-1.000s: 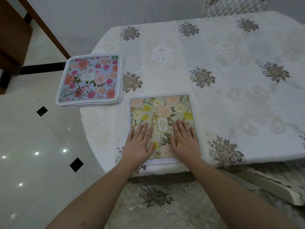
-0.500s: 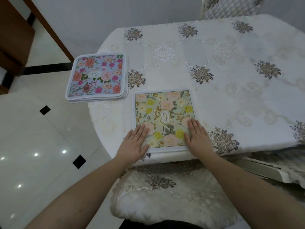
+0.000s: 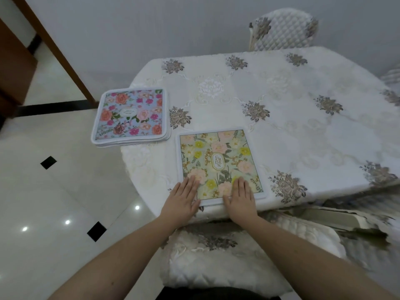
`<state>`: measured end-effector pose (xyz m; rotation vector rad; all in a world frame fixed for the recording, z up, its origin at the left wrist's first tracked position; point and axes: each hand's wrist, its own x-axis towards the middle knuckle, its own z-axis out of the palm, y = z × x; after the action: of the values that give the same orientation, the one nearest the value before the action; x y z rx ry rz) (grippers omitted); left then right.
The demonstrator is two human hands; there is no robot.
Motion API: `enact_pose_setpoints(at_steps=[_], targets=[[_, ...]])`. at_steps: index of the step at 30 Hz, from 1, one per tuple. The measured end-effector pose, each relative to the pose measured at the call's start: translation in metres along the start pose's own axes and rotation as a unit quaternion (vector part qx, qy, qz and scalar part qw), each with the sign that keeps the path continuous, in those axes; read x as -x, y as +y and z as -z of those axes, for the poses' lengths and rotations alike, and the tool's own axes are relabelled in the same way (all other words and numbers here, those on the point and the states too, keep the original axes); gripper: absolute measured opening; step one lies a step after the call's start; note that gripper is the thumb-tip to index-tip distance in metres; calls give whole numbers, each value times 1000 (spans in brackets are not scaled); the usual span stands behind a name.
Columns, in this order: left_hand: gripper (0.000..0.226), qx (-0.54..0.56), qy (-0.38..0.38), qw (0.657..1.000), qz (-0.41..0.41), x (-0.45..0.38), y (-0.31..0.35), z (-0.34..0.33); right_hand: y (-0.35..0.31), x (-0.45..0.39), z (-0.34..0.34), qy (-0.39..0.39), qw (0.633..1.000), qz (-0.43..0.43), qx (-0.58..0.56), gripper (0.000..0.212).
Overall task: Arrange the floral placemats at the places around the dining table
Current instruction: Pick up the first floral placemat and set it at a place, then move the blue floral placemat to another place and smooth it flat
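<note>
Far left there's glossy pale floor tile [image 3: 43,191] with little black diamond insets, and a brown wooden door frame [image 3: 54,50] slanting up toward the wall.

Next over, the stack of blue floral placemats [image 3: 130,116] sits at the left corner of the tabletop [image 3: 303,126], hanging a bit past the edge on its left side. The top one has pink and orange roses with a white oval label in the middle, and you can see several layers fanned at its near right corner.

Just to the right of it, close but not touching, the green floral placemat [image 3: 219,164] lies flat on the lace tablecloth right at the near edge of the tabletop, square to that edge. The oval label on it reads "GARDEN".

The left hand [image 3: 183,199] is flat, palm down, over the mat's near left corner, fingers straight and close together, fingertips on the print and the heel of the hand off the near edge. The right hand [image 3: 240,199] does the same thing toward the middle of the mat's near edge, fingers together and flat, not gripping anything.

Below the hands is a cushioned chair seat [image 3: 216,256] tucked under the table. At the far edge, a quilted chair back [image 3: 283,31] stands against the wall.
</note>
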<state>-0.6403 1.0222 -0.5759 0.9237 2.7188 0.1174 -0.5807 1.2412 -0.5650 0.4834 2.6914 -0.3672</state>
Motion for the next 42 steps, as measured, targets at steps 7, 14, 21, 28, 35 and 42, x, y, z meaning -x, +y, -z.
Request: enact_pose_setpoints(at_steps=[7, 14, 21, 28, 35, 42], targets=[[67, -19, -18, 999, -33, 19, -9, -3, -21, 21, 1, -82, 996, 47, 9, 66], [71, -23, -34, 999, -17, 44, 2, 1, -30, 52, 23, -164, 981, 68, 79, 65], [59, 32, -40, 997, 65, 68, 7, 45, -15, 74, 55, -155, 983, 98, 24, 57], [68, 93, -26, 985, 143, 110, 46, 96, 1, 108, 83, -55, 984, 164, 36, 56], [69, 17, 63, 981, 185, 152, 75, 124, -23, 138, 99, 47, 975, 213, 33, 57], [70, -26, 90, 968, 231, 211, 58, 132, -72, 166, 91, 57, 966, 250, 27, 60]])
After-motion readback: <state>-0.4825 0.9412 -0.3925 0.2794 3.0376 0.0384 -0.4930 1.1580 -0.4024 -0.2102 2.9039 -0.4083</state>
